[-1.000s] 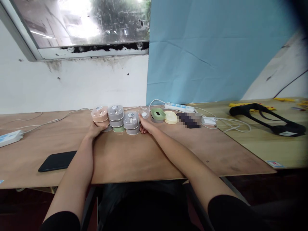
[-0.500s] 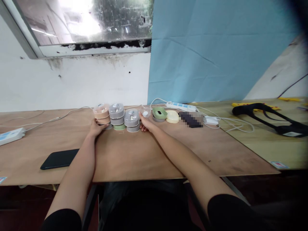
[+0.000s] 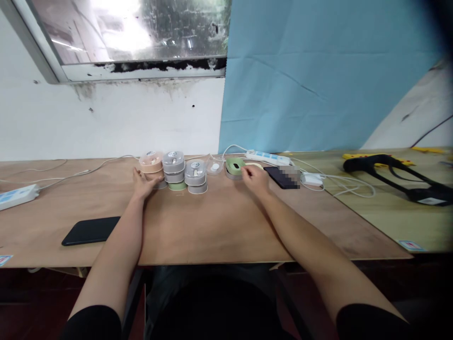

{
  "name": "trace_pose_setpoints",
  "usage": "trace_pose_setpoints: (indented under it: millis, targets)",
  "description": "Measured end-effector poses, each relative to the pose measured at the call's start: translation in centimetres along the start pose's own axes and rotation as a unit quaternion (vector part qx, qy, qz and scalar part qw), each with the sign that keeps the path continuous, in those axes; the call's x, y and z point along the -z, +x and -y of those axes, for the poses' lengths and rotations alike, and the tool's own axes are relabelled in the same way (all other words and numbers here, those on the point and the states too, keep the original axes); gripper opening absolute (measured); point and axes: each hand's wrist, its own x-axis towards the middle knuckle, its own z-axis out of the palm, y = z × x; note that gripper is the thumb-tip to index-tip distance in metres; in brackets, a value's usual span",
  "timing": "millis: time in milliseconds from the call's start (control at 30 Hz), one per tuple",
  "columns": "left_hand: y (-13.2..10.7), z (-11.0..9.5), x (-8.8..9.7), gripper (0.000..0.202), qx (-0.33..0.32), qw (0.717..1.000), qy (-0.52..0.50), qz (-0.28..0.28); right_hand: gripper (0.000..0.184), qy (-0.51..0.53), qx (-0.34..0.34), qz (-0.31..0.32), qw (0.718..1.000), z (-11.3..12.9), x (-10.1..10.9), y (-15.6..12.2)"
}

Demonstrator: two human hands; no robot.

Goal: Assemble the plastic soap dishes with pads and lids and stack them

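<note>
Right hand (image 3: 255, 180) has shifted from the stacked round lidded plastic cases (image 3: 173, 171) onto the cream round case (image 3: 253, 166), fingers curling over it. Left hand (image 3: 143, 183) is resting open against the peach stack; clear lids are showing small white pieces inside.

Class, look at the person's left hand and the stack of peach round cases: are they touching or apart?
Touching. In the head view the left hand lies on the table with its fingers against the lower peach case of the stack.

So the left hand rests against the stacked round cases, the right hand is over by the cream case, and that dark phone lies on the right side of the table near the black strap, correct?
Not quite. The head view shows the dark phone on the left side of the table, beside the left forearm, far from the black strap. The rest holds: the left hand rests against the stacked round cases, and the right hand is by the cream case.
</note>
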Motion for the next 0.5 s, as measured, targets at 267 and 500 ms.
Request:
trace_pose_setpoints:
  millis: [267, 500]
  targets:
    - [-3.2, -5.0, -0.8, 0.058, -0.174, 0.954, 0.086, -0.226, 0.032, -0.067, -0.136, -0.023, 0.988, -8.6, 1.7, 0.3]
    - [-11.6, -11.3, -9.1, 0.034, -0.483, 0.813, 0.133, 0.295, 0.035, -0.058, -0.136, 0.069, 0.987, -8.8, 0.2, -0.2]
